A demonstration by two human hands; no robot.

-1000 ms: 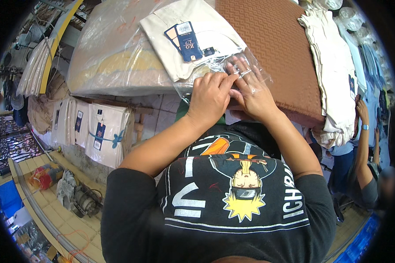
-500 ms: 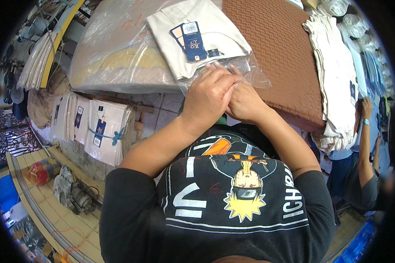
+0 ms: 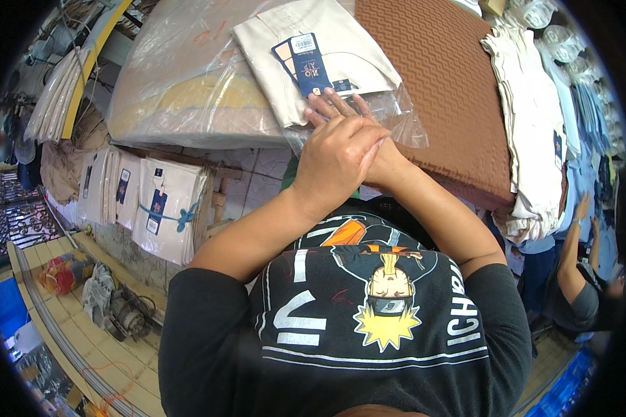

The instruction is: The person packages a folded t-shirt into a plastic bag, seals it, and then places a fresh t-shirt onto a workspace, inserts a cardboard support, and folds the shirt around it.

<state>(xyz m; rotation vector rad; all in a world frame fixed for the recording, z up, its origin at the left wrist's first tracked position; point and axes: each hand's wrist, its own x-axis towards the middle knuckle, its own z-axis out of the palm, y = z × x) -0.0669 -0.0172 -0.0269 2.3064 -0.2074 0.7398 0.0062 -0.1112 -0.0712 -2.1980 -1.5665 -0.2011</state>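
A folded cream garment [image 3: 355, 42] lies in a clear plastic bag [image 3: 412, 125] on the padded surface, dark blue tags [image 3: 311, 66] on top of it. My right hand [image 3: 384, 163] rests at the bag's near end, its fingers stretched out and spread toward the tags. Crossing over it, my left hand [image 3: 335, 156] has its fingers curled and pressed against the back of the right hand. Whether anything is pinched in those left fingers is hidden.
Brown patterned cloth [image 3: 431, 76] and plastic-wrapped padding [image 3: 188, 76] cover the work surface. Folded cream garments [image 3: 525, 104] are piled at the right, near a person's arm [image 3: 574, 257]. A tied bundle of bagged garments [image 3: 170, 208] stands at lower left, above a small motor [image 3: 126, 316].
My right hand's fingers have stretched out and spread from under the left hand. The left hand has shifted slightly nearer to me. At the right, the other person's arm has moved lower.
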